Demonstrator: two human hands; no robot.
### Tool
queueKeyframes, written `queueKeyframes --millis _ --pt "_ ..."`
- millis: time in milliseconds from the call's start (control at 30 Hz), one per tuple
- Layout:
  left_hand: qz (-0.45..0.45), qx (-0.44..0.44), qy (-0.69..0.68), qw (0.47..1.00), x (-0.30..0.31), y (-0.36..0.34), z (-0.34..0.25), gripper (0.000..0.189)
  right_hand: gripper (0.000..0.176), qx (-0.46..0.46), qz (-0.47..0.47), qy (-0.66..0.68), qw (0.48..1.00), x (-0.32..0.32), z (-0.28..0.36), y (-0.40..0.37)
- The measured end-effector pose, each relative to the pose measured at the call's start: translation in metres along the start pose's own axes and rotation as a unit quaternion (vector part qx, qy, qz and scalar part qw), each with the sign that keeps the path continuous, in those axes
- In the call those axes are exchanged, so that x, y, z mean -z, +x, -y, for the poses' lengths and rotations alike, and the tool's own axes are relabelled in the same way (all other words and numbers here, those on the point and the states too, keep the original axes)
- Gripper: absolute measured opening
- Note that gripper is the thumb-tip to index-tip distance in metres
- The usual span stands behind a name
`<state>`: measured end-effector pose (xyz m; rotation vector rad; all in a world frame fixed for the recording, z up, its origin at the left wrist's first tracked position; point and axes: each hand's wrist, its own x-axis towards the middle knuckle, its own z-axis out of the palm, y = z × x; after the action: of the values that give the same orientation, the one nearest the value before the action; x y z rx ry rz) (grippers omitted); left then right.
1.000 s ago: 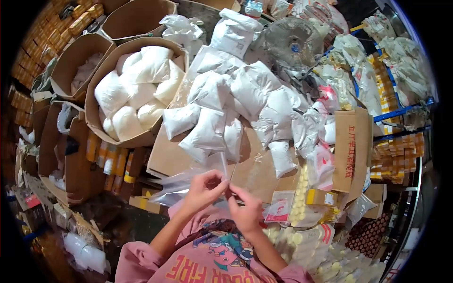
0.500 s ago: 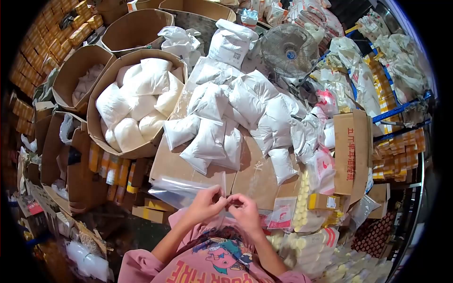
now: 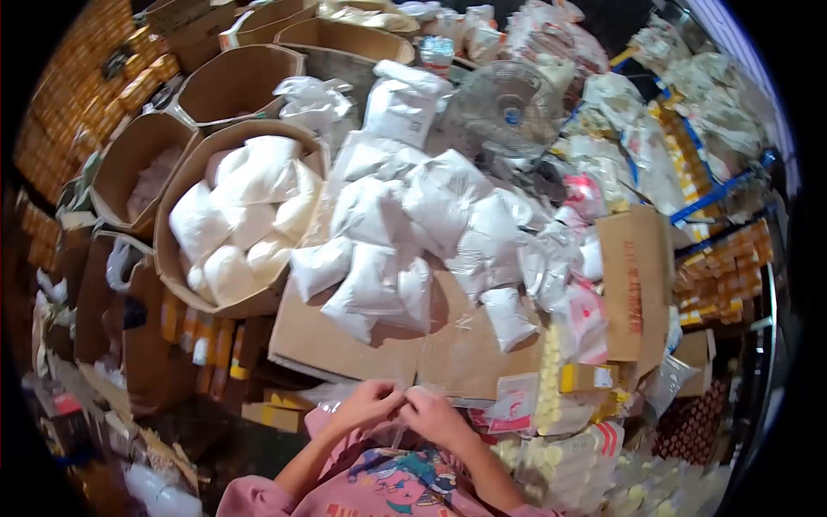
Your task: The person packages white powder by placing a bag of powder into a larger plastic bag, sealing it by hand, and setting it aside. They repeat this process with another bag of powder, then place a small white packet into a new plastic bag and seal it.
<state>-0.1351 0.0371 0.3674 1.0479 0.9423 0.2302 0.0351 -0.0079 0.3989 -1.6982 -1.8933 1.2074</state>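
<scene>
My left hand and my right hand meet at the near edge of the cardboard-covered table. Fingers on both sides are pinched together on a clear plastic bag, which is thin and partly hidden by the hands and the pink shirt. Beyond them, white filled bags lie heaped on the cardboard. One smaller white packet rests apart at the heap's near right.
A large carton of white filled bags stands to the left, with more open cartons behind it. A fan is at the back. On the right are an upright cardboard box, a small yellow box and a pink-printed bag.
Both hands have come down closer to my body, still together. The clear plastic that stretched over the cardboard at left has drawn toward me. My view has shifted slightly.
</scene>
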Motion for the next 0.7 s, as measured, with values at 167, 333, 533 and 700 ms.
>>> queueKeyframes --millis 167,333,533,700 --pt "0.066 -0.048 0.061 0.995 -0.003 0.01 0.016 0.028 0.015 0.055 -0.042 -0.053 0.996 -0.013 -0.023 -0.011" --pt "0.073 -0.065 0.08 0.992 -0.011 0.017 0.018 0.031 0.014 0.048 -0.068 -0.042 0.996 -0.011 -0.027 -0.017" --pt "0.087 -0.052 0.153 0.983 -0.036 0.033 0.011 0.033 0.017 -0.013 -0.136 -0.019 0.99 -0.006 -0.038 -0.037" --pt "0.124 -0.037 0.19 0.973 -0.051 0.046 0.021 0.037 0.021 -0.077 -0.127 -0.009 0.989 -0.02 -0.064 -0.056"
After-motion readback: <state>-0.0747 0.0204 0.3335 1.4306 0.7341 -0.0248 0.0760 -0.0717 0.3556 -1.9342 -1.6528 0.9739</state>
